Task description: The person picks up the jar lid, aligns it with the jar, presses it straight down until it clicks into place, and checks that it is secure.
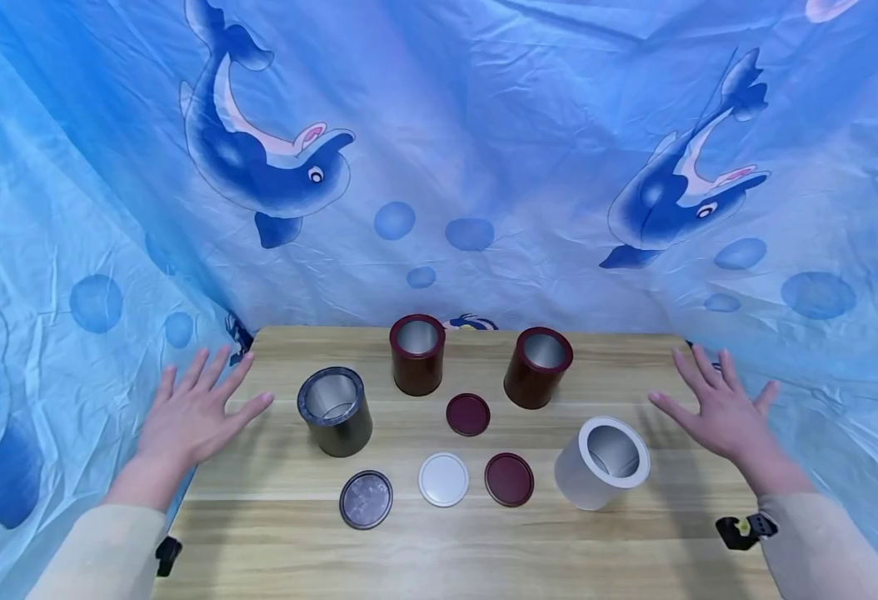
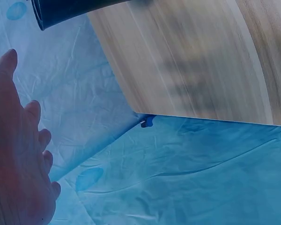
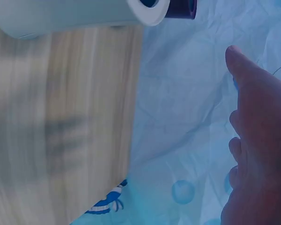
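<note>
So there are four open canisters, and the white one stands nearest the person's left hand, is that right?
Not quite: in the head view, the white canister stands nearest the right hand, not the left hand. The rest is right.

Wood-grain table (image 1: 469, 558), four open canisters (image 1: 418, 372), four lids (image 1: 443, 480)

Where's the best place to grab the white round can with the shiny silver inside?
Probably around the middle of the outer wall of the white, silver-lined cylindrical can, coming from the right: it stands upright, its sides are straight, and that side faces the right hand with no other can between.
</note>
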